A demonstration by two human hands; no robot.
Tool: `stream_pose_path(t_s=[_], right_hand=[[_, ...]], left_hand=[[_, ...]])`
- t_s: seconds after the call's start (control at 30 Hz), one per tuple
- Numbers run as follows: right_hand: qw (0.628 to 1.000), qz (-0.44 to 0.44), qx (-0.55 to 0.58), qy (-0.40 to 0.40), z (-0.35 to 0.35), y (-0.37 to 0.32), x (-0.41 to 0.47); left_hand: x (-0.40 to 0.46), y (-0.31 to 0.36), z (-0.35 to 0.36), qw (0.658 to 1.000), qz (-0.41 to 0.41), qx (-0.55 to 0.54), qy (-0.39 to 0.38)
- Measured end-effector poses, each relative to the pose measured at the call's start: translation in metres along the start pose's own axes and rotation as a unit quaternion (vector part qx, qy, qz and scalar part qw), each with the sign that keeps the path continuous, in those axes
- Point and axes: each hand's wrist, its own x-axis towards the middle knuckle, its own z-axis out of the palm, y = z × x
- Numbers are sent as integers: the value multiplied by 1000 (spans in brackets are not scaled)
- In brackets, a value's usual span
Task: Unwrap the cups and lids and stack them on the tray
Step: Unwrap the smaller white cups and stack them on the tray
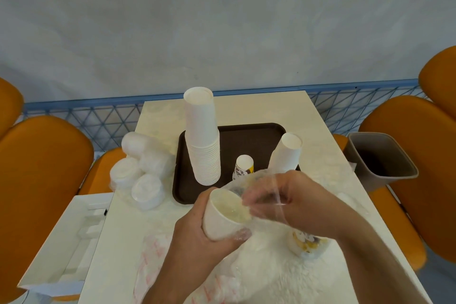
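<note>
My left hand (197, 237) grips a stack of white paper cups (222, 215), mouth up, partly inside a clear plastic wrap (266, 187). My right hand (293, 200) pinches that wrap just right of the cups' rim. On the dark brown tray (246, 136) behind stand a tall stack of upside-down white cups (203, 138), a shorter white stack (286, 153) and a small printed cup stack (243, 168). Wrapped white lids (140, 168) lie in bundles left of the tray.
A grey bin (381, 160) stands off the table's right edge. A printed cup stack in wrap (306, 242) lies under my right forearm. Loose plastic bags (172, 266) cover the near table. A white box (66, 242) sits at left, orange chairs (42, 168) on both sides.
</note>
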Motion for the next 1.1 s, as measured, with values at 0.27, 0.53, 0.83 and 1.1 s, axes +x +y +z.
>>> stream_pose_path(t_s=[0.27, 0.53, 0.83, 1.1], right_hand=[[998, -26, -9, -57, 9, 2, 5], [998, -1, 61, 30, -1, 7, 2], [995, 60, 41, -62, -12, 22, -10], [985, 64, 18, -157, 6, 18, -3]], left_hand=[[0, 2, 1, 999, 31, 24, -32], [2, -3, -6, 999, -28, 29, -28], [5, -6, -10, 998, -65, -3, -18], [8, -3, -6, 999, -37, 20, -26]])
